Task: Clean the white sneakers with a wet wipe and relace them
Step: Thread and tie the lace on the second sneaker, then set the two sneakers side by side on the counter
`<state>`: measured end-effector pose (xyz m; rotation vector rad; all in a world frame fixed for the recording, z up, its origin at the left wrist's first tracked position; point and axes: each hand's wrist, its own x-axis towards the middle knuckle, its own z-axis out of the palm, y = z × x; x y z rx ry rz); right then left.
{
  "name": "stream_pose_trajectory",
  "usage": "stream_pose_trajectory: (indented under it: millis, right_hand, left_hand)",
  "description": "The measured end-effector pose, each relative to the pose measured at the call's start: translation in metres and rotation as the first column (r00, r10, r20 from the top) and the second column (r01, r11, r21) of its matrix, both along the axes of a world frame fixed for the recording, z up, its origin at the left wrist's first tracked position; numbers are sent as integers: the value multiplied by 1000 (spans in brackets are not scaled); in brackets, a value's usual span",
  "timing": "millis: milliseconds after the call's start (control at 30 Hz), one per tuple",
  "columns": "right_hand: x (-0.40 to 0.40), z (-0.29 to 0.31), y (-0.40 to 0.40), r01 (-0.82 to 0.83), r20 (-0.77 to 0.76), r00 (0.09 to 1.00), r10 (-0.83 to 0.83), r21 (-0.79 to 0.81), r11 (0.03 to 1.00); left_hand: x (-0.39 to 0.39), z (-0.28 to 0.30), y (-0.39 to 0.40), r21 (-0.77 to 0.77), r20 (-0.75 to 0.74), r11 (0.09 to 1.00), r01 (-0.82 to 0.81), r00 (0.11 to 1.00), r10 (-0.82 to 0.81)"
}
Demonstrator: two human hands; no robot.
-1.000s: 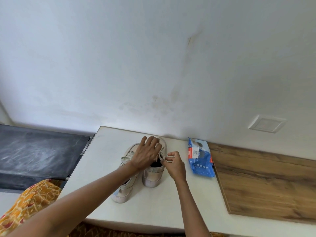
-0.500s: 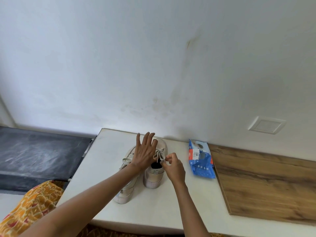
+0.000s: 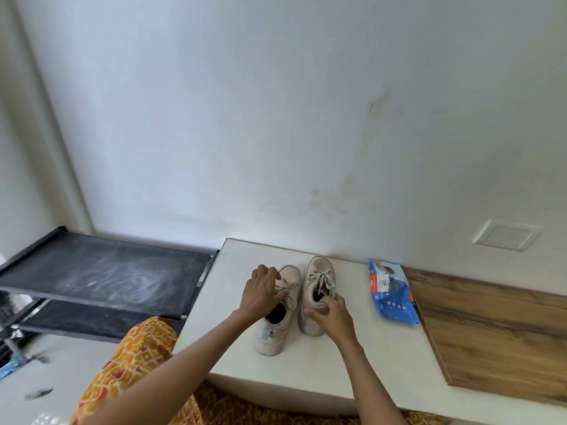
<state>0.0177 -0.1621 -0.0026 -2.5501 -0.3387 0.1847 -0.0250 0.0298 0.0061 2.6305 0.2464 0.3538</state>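
On the white table [image 3: 306,372], the left hand [image 3: 260,294] pinches the left sneaker's [image 3: 277,314] laces, the right hand [image 3: 329,311] grips the right sneaker [image 3: 317,289] at three o'clock; unlacing seems underway, so loosening comes next.

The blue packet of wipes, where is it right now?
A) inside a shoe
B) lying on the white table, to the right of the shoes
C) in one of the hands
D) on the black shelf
B: the blue packet of wipes lies flat on the white table, apart from the shoes, with neither hand touching it.
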Motion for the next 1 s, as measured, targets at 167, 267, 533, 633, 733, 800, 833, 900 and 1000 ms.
stream_pose_trajectory:
  millis: [167, 267, 533, 633, 733, 800, 833, 900, 1000]
  right_hand:
    - [-18, 3, 8, 55, 45, 998, -52, -61, 997]
    - [-30, 1, 7, 62, 72, 996, -59, -41, 997]
    - [-44, 2, 10, 95, 87, 992, -90, -51, 994]
    - [-49, -3, 16, 122, 106, 987, -123, 16, 992]
    - [-56, -5, 23, 120, 116, 985, -126, 65, 991]
    - [-60, -3, 30, 97, 120, 987, -110, 107, 990]
    - [-60, 0, 36, 79, 128, 987, -95, 128, 989]
    - [-61, 8, 53, 44, 133, 989, -65, 152, 987]
    - [-60, 18, 96, -31, 141, 990, 7, 169, 985]
  left_hand:
    - [-47, -15, 21, -208, -64, 975, 76, 994, -91]
    - [-71, -23, 25, -81, -124, 980, 180, 974, -189]
    - [-79, -33, -11, -121, -68, 992, 26, 997, -35]
    - [-76, -30, -19, -238, -45, 970, -52, 998, 43]
    - [-76, -28, -12, -284, 3, 953, -107, 994, 113]
    - [-78, -26, -2, -320, 39, 938, -135, 987, 155]
    - [-77, -23, 6, -338, 53, 929, -152, 982, 180]
    - [-77, -17, 24, -356, 71, 912, -202, 968, 242]
    - [-82, -11, 64, -347, 89, 894, -282, 939, 331]
